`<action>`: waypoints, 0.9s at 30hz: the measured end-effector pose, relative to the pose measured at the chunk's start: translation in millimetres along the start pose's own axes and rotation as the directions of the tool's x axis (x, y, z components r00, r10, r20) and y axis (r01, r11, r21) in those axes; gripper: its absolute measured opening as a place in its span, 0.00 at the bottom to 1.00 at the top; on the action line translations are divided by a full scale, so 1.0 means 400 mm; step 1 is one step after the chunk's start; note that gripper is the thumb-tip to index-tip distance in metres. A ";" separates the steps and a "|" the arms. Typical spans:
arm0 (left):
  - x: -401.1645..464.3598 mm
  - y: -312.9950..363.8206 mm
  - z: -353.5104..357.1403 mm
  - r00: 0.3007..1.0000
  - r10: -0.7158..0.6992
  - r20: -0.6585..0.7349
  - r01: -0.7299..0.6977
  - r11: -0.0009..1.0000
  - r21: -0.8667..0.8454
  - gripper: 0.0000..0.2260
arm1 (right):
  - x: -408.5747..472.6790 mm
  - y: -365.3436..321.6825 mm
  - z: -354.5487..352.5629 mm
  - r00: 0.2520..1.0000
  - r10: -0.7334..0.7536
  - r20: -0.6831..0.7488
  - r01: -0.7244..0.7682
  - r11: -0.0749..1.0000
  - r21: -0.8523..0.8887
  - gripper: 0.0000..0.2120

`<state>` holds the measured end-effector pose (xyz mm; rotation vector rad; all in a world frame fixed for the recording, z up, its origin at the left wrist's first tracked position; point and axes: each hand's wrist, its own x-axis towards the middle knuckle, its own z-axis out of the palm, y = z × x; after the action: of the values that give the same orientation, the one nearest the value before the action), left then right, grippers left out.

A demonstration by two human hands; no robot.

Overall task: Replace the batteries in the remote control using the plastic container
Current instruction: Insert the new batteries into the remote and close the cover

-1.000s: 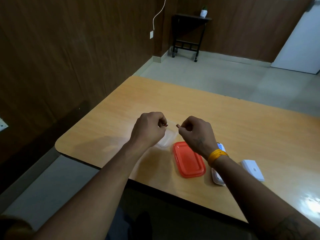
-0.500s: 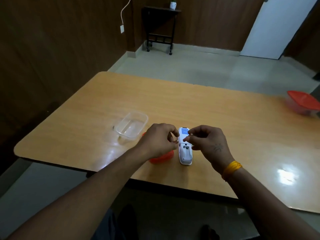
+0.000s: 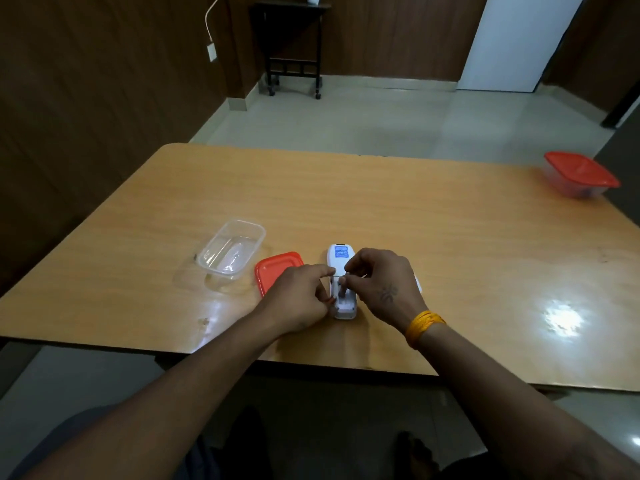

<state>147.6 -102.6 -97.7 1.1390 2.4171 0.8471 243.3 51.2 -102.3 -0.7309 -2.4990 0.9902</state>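
Head view, white plastic remote, clear rectangular container

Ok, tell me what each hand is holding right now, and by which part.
Both the left hand and the right hand pinch at the open battery compartment of the remote. Whether either grips a battery cannot be told.

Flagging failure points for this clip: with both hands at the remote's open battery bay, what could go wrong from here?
1. Both hands, left and right, crowd the remote, hiding the bay; a battery could go in reversed unnoticed.
2. The remote lies loose on the glossy table close to its near edge; pushing on it could slide it off.
3. The left hand sits partly over the orange lid; a slip might knock it toward the clear container.
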 end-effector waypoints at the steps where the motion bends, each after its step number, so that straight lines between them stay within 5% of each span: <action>1: -0.002 0.001 -0.001 1.000 0.008 -0.001 -0.008 1.000 -0.001 0.28 | -0.001 0.001 0.001 1.000 -0.013 0.001 0.013 1.000 -0.019 0.05; 27: 0.027 -0.010 0.007 1.000 0.025 0.000 -0.025 0.999 0.049 0.26 | -0.040 0.005 0.006 0.979 -0.122 0.161 0.146 0.978 -0.146 0.12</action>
<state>140.0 -95.2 -102.9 1.1888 2.4414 0.8000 255.6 42.1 -107.5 -0.5404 -2.7419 0.8366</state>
